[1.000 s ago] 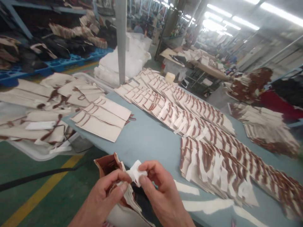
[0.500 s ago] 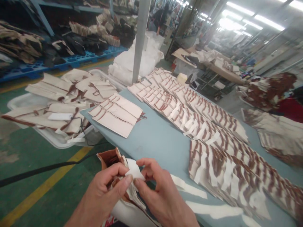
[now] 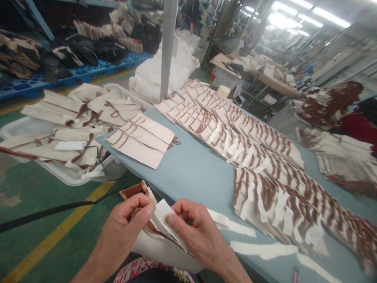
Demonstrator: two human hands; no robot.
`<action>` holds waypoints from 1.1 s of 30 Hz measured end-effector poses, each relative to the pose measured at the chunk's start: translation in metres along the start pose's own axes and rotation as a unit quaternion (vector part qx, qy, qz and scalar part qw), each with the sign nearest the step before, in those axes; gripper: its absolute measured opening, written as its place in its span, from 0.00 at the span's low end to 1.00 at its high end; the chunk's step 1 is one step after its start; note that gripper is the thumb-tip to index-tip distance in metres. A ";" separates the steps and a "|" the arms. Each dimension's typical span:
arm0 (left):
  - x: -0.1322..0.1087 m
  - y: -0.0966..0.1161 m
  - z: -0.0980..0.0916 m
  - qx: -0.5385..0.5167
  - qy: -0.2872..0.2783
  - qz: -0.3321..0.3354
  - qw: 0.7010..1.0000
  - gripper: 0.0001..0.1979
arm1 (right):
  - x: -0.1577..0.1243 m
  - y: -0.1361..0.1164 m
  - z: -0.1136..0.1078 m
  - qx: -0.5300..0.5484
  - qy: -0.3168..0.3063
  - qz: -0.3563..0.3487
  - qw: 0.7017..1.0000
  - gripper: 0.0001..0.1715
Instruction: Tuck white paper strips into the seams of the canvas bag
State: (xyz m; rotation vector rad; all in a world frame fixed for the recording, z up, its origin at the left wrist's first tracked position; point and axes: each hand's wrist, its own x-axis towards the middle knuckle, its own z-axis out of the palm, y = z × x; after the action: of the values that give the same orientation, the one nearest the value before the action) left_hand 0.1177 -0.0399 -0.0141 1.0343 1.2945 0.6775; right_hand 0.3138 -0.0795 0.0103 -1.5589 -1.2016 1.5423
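Two hands pinch one paper slip [image 3: 163,215], left hand [image 3: 125,226] at its corner, right hand [image 3: 200,234] on its face; it looks flatter than half a second ago; it pokes from the bag [image 3: 156,249] between them, at the near edge of the blue surface [image 3: 191,173]; rows of bags [image 3: 265,153] cover it; a pillar [image 3: 167,47] rises behind.
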 end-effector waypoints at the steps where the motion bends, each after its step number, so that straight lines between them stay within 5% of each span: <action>1: 0.003 -0.005 -0.002 0.004 0.006 0.003 1.000 0.21 | 0.000 0.000 -0.001 0.027 -0.003 -0.001 1.000 0.27; 6: 0.025 -0.039 -0.015 0.155 -0.055 0.071 0.984 0.26 | 0.002 0.000 -0.010 0.190 0.101 -0.058 0.975 0.35; 10: 0.029 -0.054 -0.014 0.207 -0.130 0.063 0.968 0.30 | 0.011 -0.017 -0.011 0.354 0.172 -0.183 0.901 0.27; 13: 0.024 -0.051 0.000 0.183 -0.130 0.086 0.971 0.31 | 0.017 -0.037 -0.008 0.472 0.156 -0.202 0.844 0.22; 19: 0.033 -0.042 0.039 0.202 -0.152 0.167 0.953 0.28 | 0.031 -0.051 -0.009 0.597 0.067 -0.153 0.784 0.21; 26: 0.025 -0.054 0.053 0.162 -0.103 0.251 0.949 0.35 | 0.046 -0.033 -0.006 0.567 0.166 -0.136 0.796 0.14; 30: 0.008 -0.050 0.045 0.061 -0.097 0.322 0.940 0.23 | 0.050 -0.018 -0.009 0.555 0.183 -0.104 0.804 0.15; 33: 0.006 -0.042 0.040 0.009 -0.129 0.263 0.956 0.14 | 0.053 -0.006 -0.006 0.556 0.184 -0.082 0.806 0.16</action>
State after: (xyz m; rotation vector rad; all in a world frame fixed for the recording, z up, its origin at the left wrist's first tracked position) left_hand 0.1519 -0.0615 -0.0560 1.4508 0.7975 0.8936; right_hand 0.3131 -0.0280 -0.0056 -0.8232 -0.0727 1.3083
